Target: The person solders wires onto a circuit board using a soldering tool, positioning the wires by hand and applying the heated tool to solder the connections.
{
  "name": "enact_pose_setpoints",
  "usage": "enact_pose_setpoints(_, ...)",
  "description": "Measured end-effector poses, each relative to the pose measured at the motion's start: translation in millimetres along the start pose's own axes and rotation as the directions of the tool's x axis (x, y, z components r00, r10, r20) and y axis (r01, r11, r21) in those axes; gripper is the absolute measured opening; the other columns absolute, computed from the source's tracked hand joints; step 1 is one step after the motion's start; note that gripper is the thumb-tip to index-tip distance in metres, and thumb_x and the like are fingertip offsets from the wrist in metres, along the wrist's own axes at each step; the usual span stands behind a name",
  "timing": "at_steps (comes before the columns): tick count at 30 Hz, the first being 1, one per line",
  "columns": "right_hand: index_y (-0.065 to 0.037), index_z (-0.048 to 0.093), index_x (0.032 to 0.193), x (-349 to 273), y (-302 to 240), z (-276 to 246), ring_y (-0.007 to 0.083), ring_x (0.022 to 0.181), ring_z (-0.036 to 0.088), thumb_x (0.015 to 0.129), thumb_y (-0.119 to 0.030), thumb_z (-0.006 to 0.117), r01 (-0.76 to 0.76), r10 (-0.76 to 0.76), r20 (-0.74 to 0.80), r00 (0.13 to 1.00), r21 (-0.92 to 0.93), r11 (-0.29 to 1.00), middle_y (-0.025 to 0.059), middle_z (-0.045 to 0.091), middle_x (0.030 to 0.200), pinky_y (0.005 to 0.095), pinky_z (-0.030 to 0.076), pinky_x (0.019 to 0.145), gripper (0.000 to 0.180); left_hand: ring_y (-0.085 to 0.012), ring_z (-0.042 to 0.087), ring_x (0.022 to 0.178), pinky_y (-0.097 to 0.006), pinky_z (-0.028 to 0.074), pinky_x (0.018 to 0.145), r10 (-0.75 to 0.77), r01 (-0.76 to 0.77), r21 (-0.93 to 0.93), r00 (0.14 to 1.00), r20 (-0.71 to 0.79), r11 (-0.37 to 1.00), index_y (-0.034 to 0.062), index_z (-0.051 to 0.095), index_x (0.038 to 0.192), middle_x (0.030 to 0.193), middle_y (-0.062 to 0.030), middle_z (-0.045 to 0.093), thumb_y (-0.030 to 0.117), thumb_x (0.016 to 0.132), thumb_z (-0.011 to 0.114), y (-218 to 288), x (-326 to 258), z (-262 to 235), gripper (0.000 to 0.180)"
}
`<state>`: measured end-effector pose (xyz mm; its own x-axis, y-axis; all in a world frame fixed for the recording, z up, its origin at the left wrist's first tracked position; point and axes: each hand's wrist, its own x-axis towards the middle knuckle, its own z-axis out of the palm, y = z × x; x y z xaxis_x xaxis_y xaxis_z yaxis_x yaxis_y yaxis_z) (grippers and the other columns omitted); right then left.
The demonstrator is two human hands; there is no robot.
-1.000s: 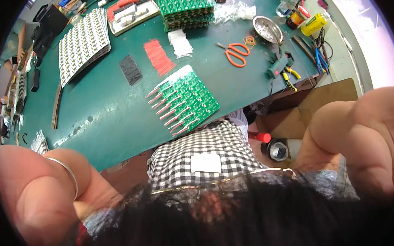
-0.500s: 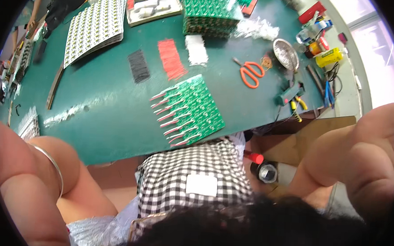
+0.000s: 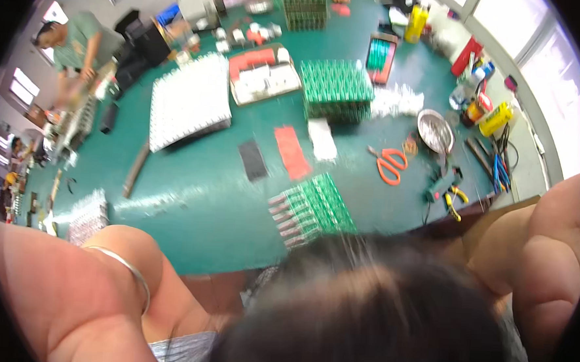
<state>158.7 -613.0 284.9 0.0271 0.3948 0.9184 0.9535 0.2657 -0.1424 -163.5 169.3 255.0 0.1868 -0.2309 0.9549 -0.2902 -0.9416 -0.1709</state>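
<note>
Both of my hands are raised close to the camera, apart from the things on the table. My left hand [image 3: 54, 293], with a silver bangle at its wrist, fills the lower left. My right hand [image 3: 551, 260] is at the right rim. The fingers of both are cut off by the picture's edge, so any hold is hidden. On the green table [image 3: 189, 225] lies a green circuit board panel [image 3: 331, 206] with red and white wires [image 3: 293, 215] along its left side. Beyond it lie bundles of black wires [image 3: 252, 161], red wires [image 3: 292, 153] and white wires [image 3: 322, 140].
Orange-handled scissors [image 3: 390, 168], a metal bowl [image 3: 435, 131], a green tool [image 3: 440, 187] and yellow pliers [image 3: 457, 204] lie at right. Stacked green boards [image 3: 336, 88], white sheets [image 3: 192, 100], a tray [image 3: 266, 81] and a phone [image 3: 380, 58] are farther back. A person [image 3: 80, 49] stands far left.
The view has tilted up, so the table's things appear lower and farther right. A person and more of the table's far side now show; dark hair covers the checked cloth. My hands stay raised.
</note>
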Motion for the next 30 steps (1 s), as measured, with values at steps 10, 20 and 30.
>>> enact_pose_setpoints(10, -0.004, 0.052, 0.119, 49, -35, 160, 0.0289, 0.103, 0.059, 0.096, -0.028, 0.043, 0.066, -0.064, 0.026, 0.998, -0.106, 0.992, 0.01, 0.059, 0.12, 0.0421, 0.044, 0.086, 0.035, -0.025, 0.056, 0.091, -0.04, 0.043, 0.08, 0.155, -0.172, -0.127, 0.979, -0.132, 0.977, 0.0072, 0.057, 0.089, 0.091, -0.0106, 0.059, 0.03, 0.087, 0.051, -90, -44, -78, 0.023)
enact_pose_setpoints(20, -0.006, 0.055, 0.117, 74, 4, 222, 0.0264, 0.101, 0.06, 0.095, -0.029, 0.044, -0.21, 0.21, 0.092, 0.973, -0.007, 0.978, 0.0072, 0.06, 0.119, 0.0402, 0.045, 0.084, 0.033, -0.0236, 0.055, 0.091, -0.039, 0.042, 0.08, 0.08, -0.059, -0.326, 0.995, 0.053, 0.944, 0.0078, 0.057, 0.089, 0.09, -0.0095, 0.059, 0.033, 0.086, 0.051, 13, 53, 104, 0.026)
enact_pose_setpoints(30, -0.008, 0.058, 0.115, 143, 33, 329, 0.0239, 0.098, 0.062, 0.095, -0.029, 0.044, -0.367, 0.352, 0.194, 0.916, 0.047, 0.929, 0.0044, 0.062, 0.118, 0.0383, 0.046, 0.081, 0.032, -0.0221, 0.054, 0.092, -0.039, 0.041, 0.081, 0.049, 0.018, -0.452, 0.989, 0.136, 0.892, 0.0084, 0.057, 0.088, 0.09, -0.0084, 0.058, 0.036, 0.086, 0.05, 25, 48, 84, 0.029)
